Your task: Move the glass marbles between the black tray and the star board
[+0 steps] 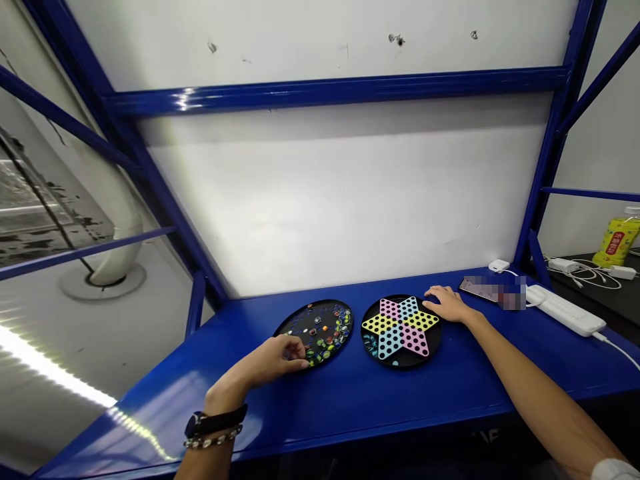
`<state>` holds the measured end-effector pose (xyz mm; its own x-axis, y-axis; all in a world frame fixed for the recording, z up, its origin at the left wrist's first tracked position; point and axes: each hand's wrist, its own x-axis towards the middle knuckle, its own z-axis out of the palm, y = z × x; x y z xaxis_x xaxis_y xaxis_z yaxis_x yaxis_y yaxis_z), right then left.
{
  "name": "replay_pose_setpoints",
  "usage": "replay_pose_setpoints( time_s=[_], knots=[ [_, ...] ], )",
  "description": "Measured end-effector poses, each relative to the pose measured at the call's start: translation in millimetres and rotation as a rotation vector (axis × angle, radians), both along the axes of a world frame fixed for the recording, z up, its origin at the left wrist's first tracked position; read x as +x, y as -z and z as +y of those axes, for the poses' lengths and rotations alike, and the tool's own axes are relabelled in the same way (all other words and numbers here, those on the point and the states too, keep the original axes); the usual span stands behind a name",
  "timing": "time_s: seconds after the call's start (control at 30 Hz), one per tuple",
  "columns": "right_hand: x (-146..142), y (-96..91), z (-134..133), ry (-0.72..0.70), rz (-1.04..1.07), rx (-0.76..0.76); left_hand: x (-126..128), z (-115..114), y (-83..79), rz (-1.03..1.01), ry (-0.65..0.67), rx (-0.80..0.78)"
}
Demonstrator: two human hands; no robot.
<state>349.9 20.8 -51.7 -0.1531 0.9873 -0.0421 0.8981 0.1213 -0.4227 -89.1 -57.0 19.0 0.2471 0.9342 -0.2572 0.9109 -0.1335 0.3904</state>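
A round black tray (295,321) full of several coloured marbles (327,331) lies on the blue table (350,393). My left hand (280,359) rests at the tray's near edge, fingers curled and pinched over the marbles; what they grip is hidden. To the right lies a round Chinese checkers board (400,327) with a pastel star of holes and a few marbles at its lower left. My right hand (447,303) lies flat on the table at the board's upper right rim, fingers spread.
A phone (475,288) lies just right of my right hand. A white power strip (565,311), chargers and cables sit at the far right, with a yellow-labelled bottle (617,241). Blue frame bars rise behind and beside the table.
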Motion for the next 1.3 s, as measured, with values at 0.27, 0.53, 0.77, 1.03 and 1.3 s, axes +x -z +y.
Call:
replay_pose_setpoints(
  time_s=[0.27, 0.53, 0.77, 1.03, 1.3],
  knots=[
    [0, 2.5, 3, 0.011, -0.005, 0.005, -8, 8, 6.3, -0.075, 0.001, -0.062],
    [-1, -1.9, -1, 0.008, -0.007, 0.006, 85, -10, -8.7, -0.260, 0.086, 0.329],
    [0, -0.9, 1, -0.001, -0.006, 0.012, 169, -28, 20.0, -0.188, 0.387, 0.360],
    [-1, -3.5, -1, -0.008, -0.008, -0.002, 76, -4, -10.1, -0.114, 0.080, 0.432],
    [1, 0.2, 0, -0.012, -0.001, 0.002, 31, 3, -2.7, -0.042, -0.001, 0.169]
  ],
)
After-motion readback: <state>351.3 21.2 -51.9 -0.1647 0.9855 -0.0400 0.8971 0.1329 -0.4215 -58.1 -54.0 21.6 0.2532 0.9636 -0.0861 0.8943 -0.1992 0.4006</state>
